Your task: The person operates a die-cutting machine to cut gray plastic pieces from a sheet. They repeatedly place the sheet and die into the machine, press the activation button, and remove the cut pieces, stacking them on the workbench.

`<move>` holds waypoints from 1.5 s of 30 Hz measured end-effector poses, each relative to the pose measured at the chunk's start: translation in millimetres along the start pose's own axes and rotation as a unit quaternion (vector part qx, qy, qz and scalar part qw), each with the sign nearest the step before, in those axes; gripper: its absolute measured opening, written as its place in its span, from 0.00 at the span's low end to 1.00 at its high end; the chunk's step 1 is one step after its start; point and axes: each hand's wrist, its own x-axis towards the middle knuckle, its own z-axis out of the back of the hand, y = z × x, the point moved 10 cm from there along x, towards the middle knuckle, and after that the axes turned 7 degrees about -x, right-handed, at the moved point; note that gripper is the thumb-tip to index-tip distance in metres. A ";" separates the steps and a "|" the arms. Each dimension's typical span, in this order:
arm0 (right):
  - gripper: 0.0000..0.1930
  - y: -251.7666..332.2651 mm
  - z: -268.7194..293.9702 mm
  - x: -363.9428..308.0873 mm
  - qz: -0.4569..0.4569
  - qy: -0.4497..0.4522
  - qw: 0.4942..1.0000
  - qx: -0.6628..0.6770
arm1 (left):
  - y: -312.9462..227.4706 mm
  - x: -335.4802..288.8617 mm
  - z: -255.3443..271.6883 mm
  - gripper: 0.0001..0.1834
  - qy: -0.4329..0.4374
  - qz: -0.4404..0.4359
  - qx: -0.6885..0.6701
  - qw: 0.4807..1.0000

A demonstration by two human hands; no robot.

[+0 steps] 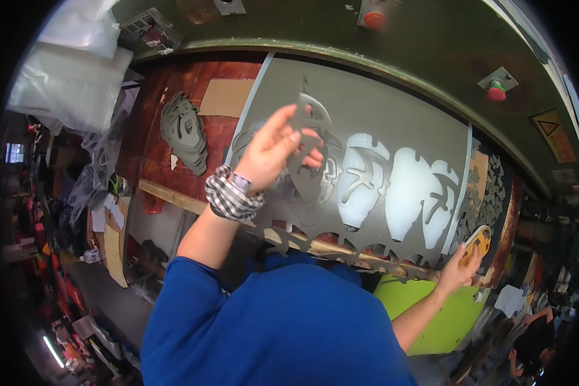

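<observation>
My left hand (273, 148) is raised over the work surface, its fingers closed on a thin grey cut-out piece (314, 112) with curved slots. The piece hangs upright and is blurred at its edges. Beneath it lies a large dark grey sheet (367, 103), with shoe-upper-shaped openings cut along its near half; a pale board (402, 193) shows through them. At the right edge of the board, my right hand (460, 267) grips a yellow object (477, 248) with a pale rim. Its exact kind cannot be made out.
A stack of grey cut-out pieces (185, 132) lies on red-brown wood at left, near a cardboard piece (226, 96). Small grey scraps (493, 186) fill the right side. A green machine beam with a red button (496, 91) runs across the far side. Plastic bags (71, 83) hang at upper left.
</observation>
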 end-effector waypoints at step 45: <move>0.24 273.3 -92.7 -250.9 -0.376 0.581 0.390 0.607 | -162.0 119.5 103.9 0.18 -0.096 -0.185 -0.087 0.974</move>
